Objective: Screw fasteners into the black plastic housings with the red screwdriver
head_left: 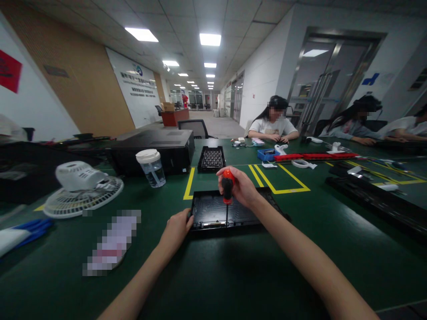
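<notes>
Screwdriver: in my right hand (237,184), fingers and thumb curled round the handle of the red and black screwdriver (228,186), which stands nearly upright, shaft down.
Black panel: the shallow black panel (213,209) lies flat on the green table (220,275), right in front of me; the shaft reaches down to its near edge.
Left hand: my left hand (178,224) is closed on the panel's near left corner, thumb over the rim, which I judge is to keep it steady.
Done: the panel is laid out and the screwdriver is at its near edge, so I judge the screwing to be under way. I cannot count any finished screws.
Left: at least this spot, as I judge it; I can't tell whether other points along the rim need the tool.
Beyond the panel: a smaller black tray (212,158) with rows of rounded shapes sits untouched by me.
Hidden: my right hand and forearm cover part of the panel's far and right side; my left fingertips are out of sight behind the corner.
Hard to make out: whether the tip sits in a screw, and which way it is turning. A pixelated patch (113,242) on my left hides what lies there.
Cut off: the blue and white glove (26,233) runs past the left edge.
</notes>
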Action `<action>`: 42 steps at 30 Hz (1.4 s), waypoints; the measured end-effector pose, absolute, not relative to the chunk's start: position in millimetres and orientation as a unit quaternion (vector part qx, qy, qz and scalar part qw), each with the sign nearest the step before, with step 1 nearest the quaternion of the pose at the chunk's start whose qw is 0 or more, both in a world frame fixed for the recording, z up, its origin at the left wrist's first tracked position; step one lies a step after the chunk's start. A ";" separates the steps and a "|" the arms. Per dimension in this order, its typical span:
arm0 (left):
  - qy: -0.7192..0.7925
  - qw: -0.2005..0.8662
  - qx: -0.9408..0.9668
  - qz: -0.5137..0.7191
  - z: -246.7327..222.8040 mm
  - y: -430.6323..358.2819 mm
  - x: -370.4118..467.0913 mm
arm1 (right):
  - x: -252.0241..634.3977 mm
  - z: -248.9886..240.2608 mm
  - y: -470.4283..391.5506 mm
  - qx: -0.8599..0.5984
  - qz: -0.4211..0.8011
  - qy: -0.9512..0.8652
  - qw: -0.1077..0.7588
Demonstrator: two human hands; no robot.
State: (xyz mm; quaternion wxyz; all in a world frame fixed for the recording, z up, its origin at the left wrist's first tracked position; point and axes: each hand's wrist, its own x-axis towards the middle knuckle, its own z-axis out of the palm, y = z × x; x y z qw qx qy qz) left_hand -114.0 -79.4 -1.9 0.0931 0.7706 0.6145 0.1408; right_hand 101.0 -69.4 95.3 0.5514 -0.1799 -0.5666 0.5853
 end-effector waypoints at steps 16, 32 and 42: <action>0.614 0.082 0.773 0.139 -4.6 -78.3 -114.8 | 97.6 100.2 -34.1 -0.028 0.674 -0.600 0.430; 0.610 0.081 0.774 0.149 -6.4 -77.9 -116.4 | 98.0 96.7 -25.4 -0.093 0.719 -0.594 0.350; 0.612 0.075 0.773 0.146 -9.1 -76.2 -116.7 | 93.7 92.5 -31.2 -0.063 0.710 -0.582 0.392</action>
